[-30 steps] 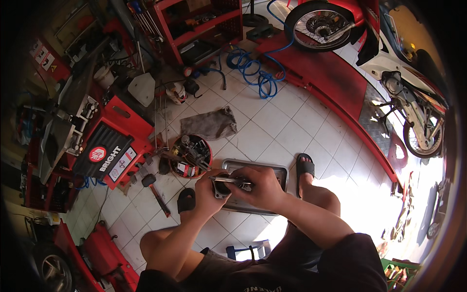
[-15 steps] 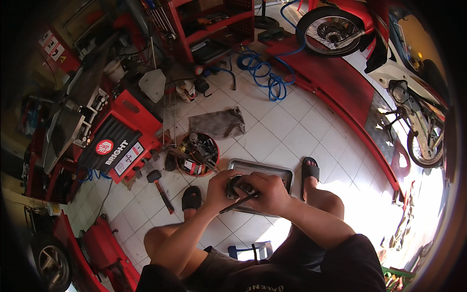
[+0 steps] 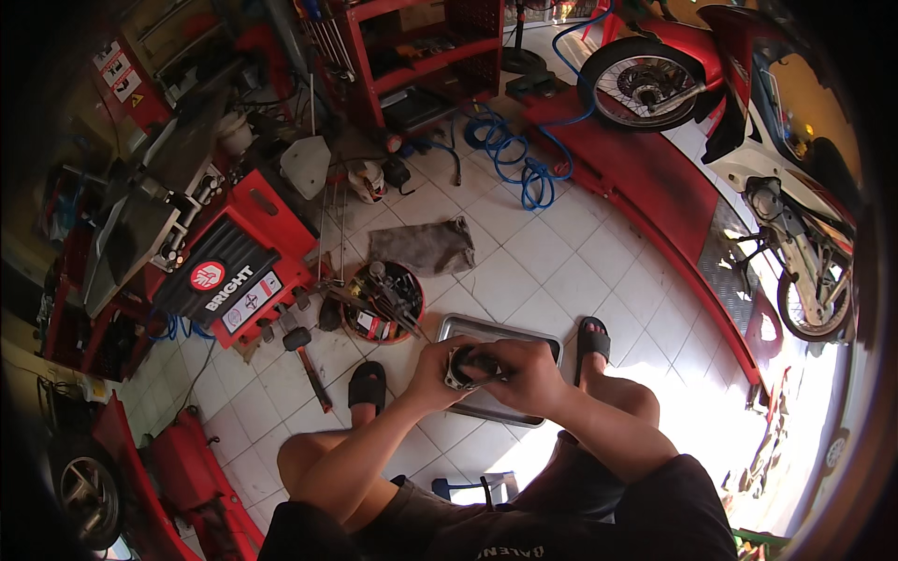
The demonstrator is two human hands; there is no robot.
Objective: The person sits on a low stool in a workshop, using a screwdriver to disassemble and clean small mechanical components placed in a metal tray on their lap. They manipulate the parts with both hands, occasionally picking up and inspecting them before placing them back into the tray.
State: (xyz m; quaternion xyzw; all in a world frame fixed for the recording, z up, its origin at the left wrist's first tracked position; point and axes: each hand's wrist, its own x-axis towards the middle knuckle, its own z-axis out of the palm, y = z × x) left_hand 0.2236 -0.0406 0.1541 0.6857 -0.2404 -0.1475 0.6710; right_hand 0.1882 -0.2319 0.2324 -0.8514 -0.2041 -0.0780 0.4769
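My left hand [image 3: 433, 379] is closed around a round metal part [image 3: 456, 371] with a pale rim and a dark, hollow-looking middle. From the other side my right hand [image 3: 530, 376] reaches in with curled fingers, gripping something dark at the part's opening. Its fingers hide most of that dark thing, so its kind does not show. Both hands are together above a shallow grey metal tray [image 3: 479, 326] on the floor between my feet.
Left of the tray stands a red basin [image 3: 423, 301] of tools and parts. A hammer [image 3: 311, 366] lies beside a red machine [image 3: 281, 220]. A grey cloth [image 3: 421, 245] and blue hose [image 3: 536, 178] lie ahead. Motorcycles stand right, one on a red ramp [image 3: 645, 178].
The round part has turned so its rim and hollow middle face up more. The slim dark tool that stuck out toward the lower left no longer shows there. Both hands remain together.
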